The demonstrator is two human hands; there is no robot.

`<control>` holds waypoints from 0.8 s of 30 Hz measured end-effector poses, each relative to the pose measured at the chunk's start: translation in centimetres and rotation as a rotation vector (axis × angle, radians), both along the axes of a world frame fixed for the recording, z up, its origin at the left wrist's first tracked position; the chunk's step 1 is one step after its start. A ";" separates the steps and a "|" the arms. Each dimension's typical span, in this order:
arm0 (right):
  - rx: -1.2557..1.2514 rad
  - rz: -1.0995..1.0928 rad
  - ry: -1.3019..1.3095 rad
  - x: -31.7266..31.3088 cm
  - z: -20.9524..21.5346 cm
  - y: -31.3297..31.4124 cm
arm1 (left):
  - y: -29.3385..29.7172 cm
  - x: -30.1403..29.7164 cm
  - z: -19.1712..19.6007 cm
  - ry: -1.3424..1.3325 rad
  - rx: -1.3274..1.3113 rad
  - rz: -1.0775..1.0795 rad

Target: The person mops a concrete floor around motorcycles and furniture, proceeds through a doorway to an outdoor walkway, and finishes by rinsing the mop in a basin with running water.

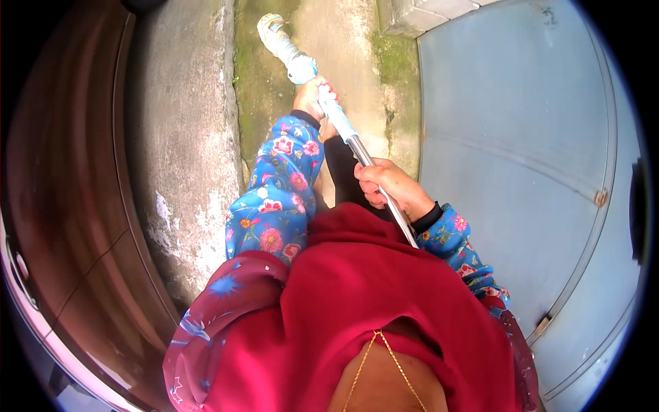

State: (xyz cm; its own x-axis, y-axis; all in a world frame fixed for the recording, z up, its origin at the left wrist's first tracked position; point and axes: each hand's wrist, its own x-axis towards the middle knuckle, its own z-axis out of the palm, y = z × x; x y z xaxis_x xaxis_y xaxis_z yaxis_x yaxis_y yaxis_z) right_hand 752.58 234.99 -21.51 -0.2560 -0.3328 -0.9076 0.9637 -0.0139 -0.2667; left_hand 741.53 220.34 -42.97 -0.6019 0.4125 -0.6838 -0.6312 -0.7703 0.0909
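Note:
Both my hands hold a mop point(341, 122) slantwise in front of me. Closed near its head end, my left hand point(310, 98) grips beside the light blue plastic sleeve. Farther down, my right hand point(397, 188) is wrapped round the bare metal pole point(362, 152). The mop head point(276, 40) points up and to the left, its pale strands bunched into a narrow, twisted-looking roll with a light blue part at its base. The pole's lower end is hidden by my red clothing.
On the right stands a blue-grey metal door point(508, 103), with pale blocks point(425, 15) at its far corner. A dark brown glossy vehicle point(75, 192) fills the left side. Between them runs a concrete strip point(182, 123) beside a mossy, stained floor point(357, 48).

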 end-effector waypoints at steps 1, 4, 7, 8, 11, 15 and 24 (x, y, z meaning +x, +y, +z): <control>-0.010 -0.009 0.001 -2.3 -0.4 0.4 | 0.5 -1.8 -0.3 0.010 -0.032 0.003; -0.187 -0.061 -0.090 -8.6 -2.4 2.4 | 1.4 -7.2 -1.9 0.056 0.061 0.038; -0.256 -0.112 0.012 -18.2 -5.6 1.5 | 0.7 -14.1 -1.3 0.212 0.082 0.087; -0.285 -0.082 0.043 -22.1 -7.2 1.1 | 0.5 -17.3 -1.1 0.222 0.144 0.110; -0.249 -0.104 0.016 -31.2 -9.2 -2.3 | -0.3 -22.4 -0.9 0.314 0.162 0.162; -0.378 -0.208 -0.065 -41.8 -8.4 -3.5 | -1.1 -32.9 -0.5 0.296 0.234 0.246; -0.343 -0.025 -0.138 -67.1 -9.0 -8.5 | -7.5 -61.0 -2.4 0.292 0.540 0.215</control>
State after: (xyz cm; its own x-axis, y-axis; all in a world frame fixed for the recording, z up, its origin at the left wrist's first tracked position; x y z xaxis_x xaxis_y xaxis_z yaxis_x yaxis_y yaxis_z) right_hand 685.45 226.48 -30.53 -0.1509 -0.6186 -0.7711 0.9885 -0.1039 -0.1100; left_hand 680.57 212.82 -45.38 -0.8390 0.5020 -0.2100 -0.4658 -0.8620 -0.1998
